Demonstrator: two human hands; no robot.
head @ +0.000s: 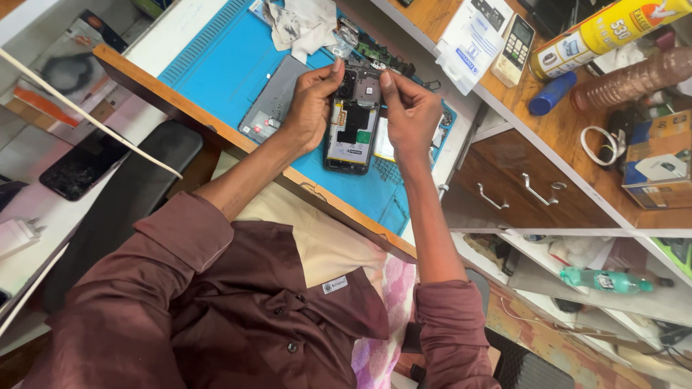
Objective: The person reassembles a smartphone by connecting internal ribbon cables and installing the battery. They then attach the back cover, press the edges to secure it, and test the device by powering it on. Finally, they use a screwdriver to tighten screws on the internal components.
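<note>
A cluttered repair nook: a blue work mat (216, 65) covers the wood-edged tabletop (144, 83), with drawers (519, 191) and crowded shelves off to the person's right. At the centre lies an opened smartphone (351, 133), back cover off and circuit boards exposed, flat on the mat with its lower end toward the person, likely so the mat steadies it while both hands work at the upper end.

The left hand (311, 108) curls along the phone's left edge, its grip closed on the frame with the thumb and forefinger reaching up to the camera area. The right hand (412, 112) mirrors it on the other edge, forefinger and thumb pinched together at the top of the board; whether they hold a small part there is too fine to tell. Both forearms angle in from below, elbows wide, wrists bent down over the phone.

Just left of the left grip lies a grey back panel (270, 101). Beyond both grips sit a crumpled, stained cloth (299, 25) and loose circuit pieces (375, 52). Farther right of the right grip rest a small remote control (513, 47), a yellow spray can (605, 32) and a blue bottle (551, 94).
</note>
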